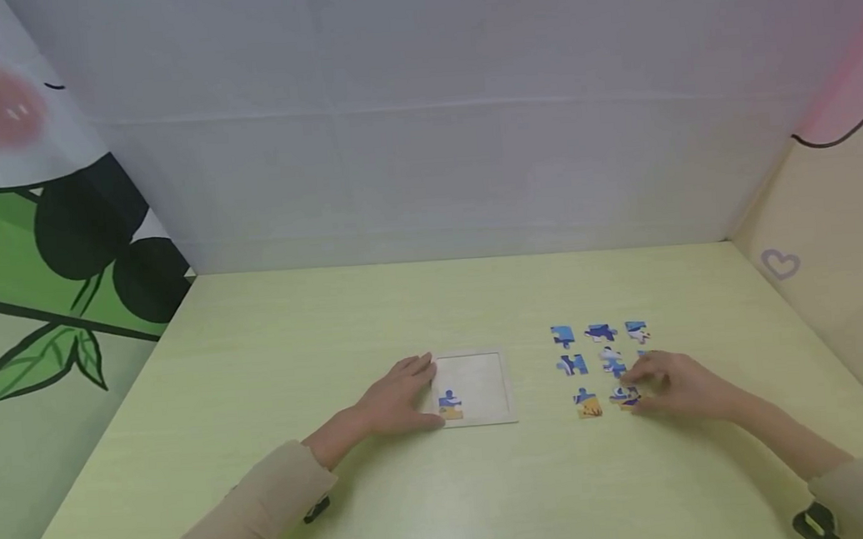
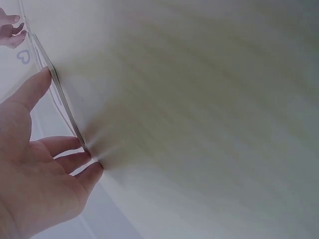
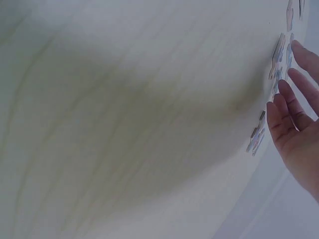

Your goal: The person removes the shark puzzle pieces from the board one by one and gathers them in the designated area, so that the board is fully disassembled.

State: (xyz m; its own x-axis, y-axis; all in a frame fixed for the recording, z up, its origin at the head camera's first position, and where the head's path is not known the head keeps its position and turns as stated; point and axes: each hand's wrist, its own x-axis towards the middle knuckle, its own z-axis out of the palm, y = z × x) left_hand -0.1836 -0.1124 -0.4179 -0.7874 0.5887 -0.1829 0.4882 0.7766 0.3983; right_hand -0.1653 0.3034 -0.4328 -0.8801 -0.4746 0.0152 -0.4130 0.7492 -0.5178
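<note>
Puzzle pieces (image 1: 601, 359) lie in loose rows on the right part of the pale green table (image 1: 257, 357), blue ones above and two with orange at the near row. The right hand (image 1: 673, 386) rests over the near right corner of that group, its fingertips on a blue and orange piece (image 1: 624, 396); the head view does not show clearly whether the fingers pinch it or only touch it. In the right wrist view the fingers (image 3: 289, 107) look fairly straight and spread beside the edges of the pieces, with nothing lifted. Just left of that piece sits another orange-bottomed piece (image 1: 587, 405), apart from the hand.

The left hand (image 1: 399, 401) lies flat and relaxed against the left edge of a shallow wooden puzzle tray (image 1: 484, 374), thumb at the near corner and fingers along the far corner, holding the rim lightly rather than gripping. One blue and orange piece (image 1: 450, 404) already sits in the tray's near left corner, just beside the thumb. Both sleeves are beige, and a black strap shows at each wrist.

A pale wall stands behind the table, and a panda drawing with green leaves covers the left panel.
</note>
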